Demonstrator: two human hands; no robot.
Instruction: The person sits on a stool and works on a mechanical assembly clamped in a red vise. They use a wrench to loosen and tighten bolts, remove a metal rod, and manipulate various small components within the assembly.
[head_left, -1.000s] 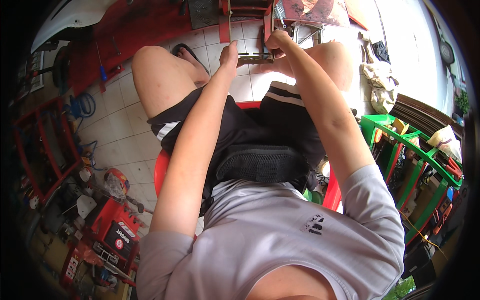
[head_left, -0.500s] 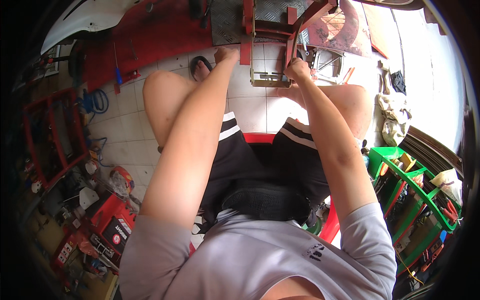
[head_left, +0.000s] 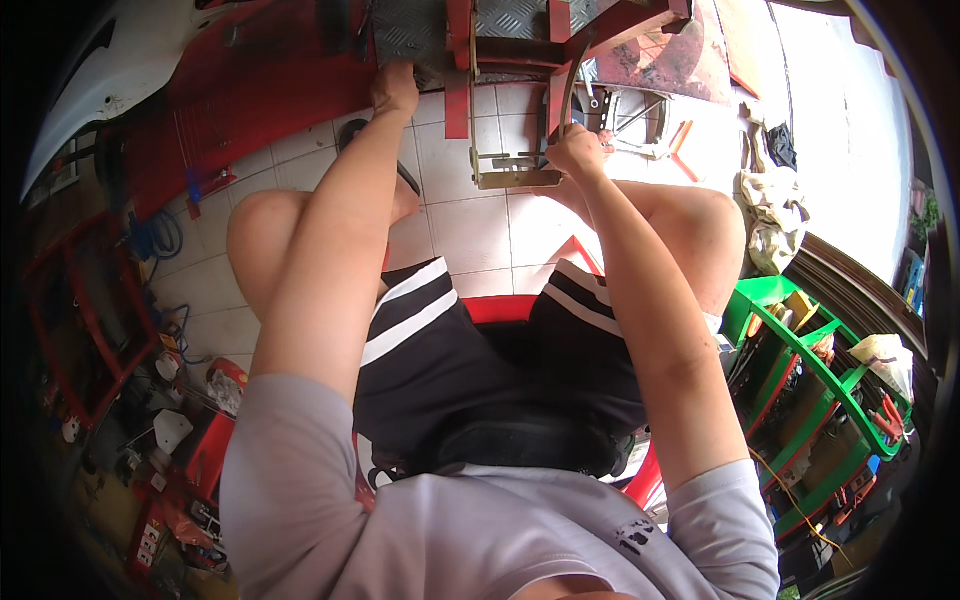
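Note:
My right hand (head_left: 578, 150) is closed around the lower end of a curved metal bar (head_left: 568, 103), which belongs to a red metal frame (head_left: 515, 52) ahead of me. At the frame's near end is a narrow brass-coloured crosspiece (head_left: 518, 180), just left of that hand. My left hand (head_left: 397, 88) reaches to the near edge of a red platform (head_left: 290, 105), beside a grey diamond-patterned metal plate (head_left: 410, 35). Its fingers point away from me and are hidden, so what they touch cannot be made out.
A green rack (head_left: 800, 345) of hand tools stands at my right, near a crumpled pale cloth (head_left: 775, 220). A silver metal bracket (head_left: 640, 125) lies beyond my right hand. On the left are a red metal frame rack (head_left: 95, 310) and a blue coiled hose (head_left: 155, 235) on the tiled floor.
My left hand has moved left and farther away, from beside the red frame to the platform's edge. My right hand stays at the curved bar. The whole view has shifted a little.

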